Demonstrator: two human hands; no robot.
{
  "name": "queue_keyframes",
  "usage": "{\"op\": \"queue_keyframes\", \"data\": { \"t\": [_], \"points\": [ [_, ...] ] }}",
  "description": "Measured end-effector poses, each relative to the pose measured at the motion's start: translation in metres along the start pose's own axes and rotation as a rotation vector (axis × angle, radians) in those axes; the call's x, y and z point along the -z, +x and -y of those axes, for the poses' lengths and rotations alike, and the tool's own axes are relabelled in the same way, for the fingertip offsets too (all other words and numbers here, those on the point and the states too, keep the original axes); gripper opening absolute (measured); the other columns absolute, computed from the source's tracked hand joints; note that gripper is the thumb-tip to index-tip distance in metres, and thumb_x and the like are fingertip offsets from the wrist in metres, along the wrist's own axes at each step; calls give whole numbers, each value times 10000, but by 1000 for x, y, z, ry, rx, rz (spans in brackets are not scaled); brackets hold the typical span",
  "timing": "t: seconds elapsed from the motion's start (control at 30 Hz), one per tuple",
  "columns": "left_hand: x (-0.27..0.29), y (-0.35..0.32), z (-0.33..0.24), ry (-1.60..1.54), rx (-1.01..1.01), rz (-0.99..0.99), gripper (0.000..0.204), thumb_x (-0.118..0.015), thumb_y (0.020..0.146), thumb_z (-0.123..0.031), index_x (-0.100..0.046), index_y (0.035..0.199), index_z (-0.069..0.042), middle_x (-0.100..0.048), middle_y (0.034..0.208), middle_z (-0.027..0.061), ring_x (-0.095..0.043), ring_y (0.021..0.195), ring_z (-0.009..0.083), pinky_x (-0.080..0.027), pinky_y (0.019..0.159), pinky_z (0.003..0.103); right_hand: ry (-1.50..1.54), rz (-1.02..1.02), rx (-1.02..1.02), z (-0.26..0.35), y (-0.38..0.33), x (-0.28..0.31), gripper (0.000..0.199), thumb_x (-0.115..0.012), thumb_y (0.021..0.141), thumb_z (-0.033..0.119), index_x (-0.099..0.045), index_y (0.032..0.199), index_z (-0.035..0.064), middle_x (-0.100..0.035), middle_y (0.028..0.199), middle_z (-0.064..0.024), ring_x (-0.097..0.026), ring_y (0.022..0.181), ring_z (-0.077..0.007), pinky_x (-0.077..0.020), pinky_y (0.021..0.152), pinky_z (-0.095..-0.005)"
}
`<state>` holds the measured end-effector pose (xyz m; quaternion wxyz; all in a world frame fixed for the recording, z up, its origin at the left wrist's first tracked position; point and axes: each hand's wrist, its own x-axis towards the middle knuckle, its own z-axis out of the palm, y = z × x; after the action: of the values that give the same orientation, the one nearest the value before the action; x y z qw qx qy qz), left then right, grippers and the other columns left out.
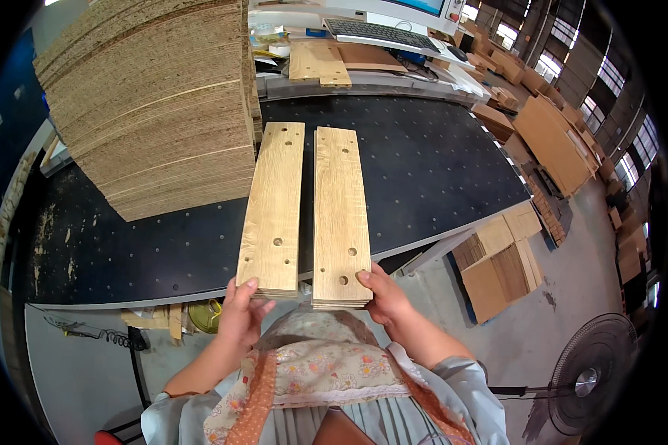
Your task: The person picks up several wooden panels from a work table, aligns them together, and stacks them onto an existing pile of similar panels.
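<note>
Two narrow stacks of drilled wood-grain boards lie side by side, their near ends reaching past the front edge of the black table. My left hand grips the near end of the left board stack, thumb on top and fingers underneath. At the near right corner of the right board stack, my right hand is closed, its thumb on the top face and its other fingers mostly hidden. A slim gap separates the stacks. Round holes show near both ends of each top board.
A tall pile of particle boards stands on the table at left. Behind are a keyboard, a monitor and a loose drilled board. Stacked panels and a black fan are at right.
</note>
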<state>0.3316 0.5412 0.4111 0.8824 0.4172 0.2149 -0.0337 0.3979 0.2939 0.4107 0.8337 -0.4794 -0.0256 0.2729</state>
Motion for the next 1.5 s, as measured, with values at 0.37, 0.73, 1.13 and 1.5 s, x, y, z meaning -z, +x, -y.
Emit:
{"op": "queue_keyframes", "data": {
  "t": [0.37, 0.73, 1.13, 1.5],
  "points": [
    [10, 2, -4, 2, 5, 0, 502, -604, 794, -296, -384, 1216, -138, -500, 1111, 38, -528, 900, 191, -433, 790, 351, -72, -163, 3, -18, -9, -15, 715, -601, 816, 312, -243, 1353, 5, -422, 1265, -169, -430, 1154, -251, -370, 948, -372],
    [36, -10, -90, 829, -524, -63, 592, -561, 823, -270, -346, 1327, -44, -457, 1185, 77, -441, 1083, 163, -338, 918, 299, -355, -299, -89, 17, -10, 4, 871, -557, 818, 483, -117, 1400, 8, -283, 1387, -204, -261, 1293, -296, -261, 1026, -390],
    [-179, 182, -84, 896, 29, 40, 638, -554, 837, -359, -358, 1304, 29, -396, 1316, 231, -377, 1220, 333, -312, 984, 422, -80, -350, 301, 50, 125, 6, 913, -520, 833, 524, -90, 1381, -67, -176, 1436, -218, -153, 1343, -275, -136, 1078, -351],
    [-196, 208, -65, 792, 167, -49, 336, -490, 887, -239, -530, 1146, -28, -582, 1108, 121, -562, 981, 259, -450, 859, 385, -334, -282, 432, 34, 164, 20, 986, -415, 802, 648, -106, 1359, -104, -76, 1436, -277, -30, 1362, -322, -89, 1097, -360]
  ]
}}
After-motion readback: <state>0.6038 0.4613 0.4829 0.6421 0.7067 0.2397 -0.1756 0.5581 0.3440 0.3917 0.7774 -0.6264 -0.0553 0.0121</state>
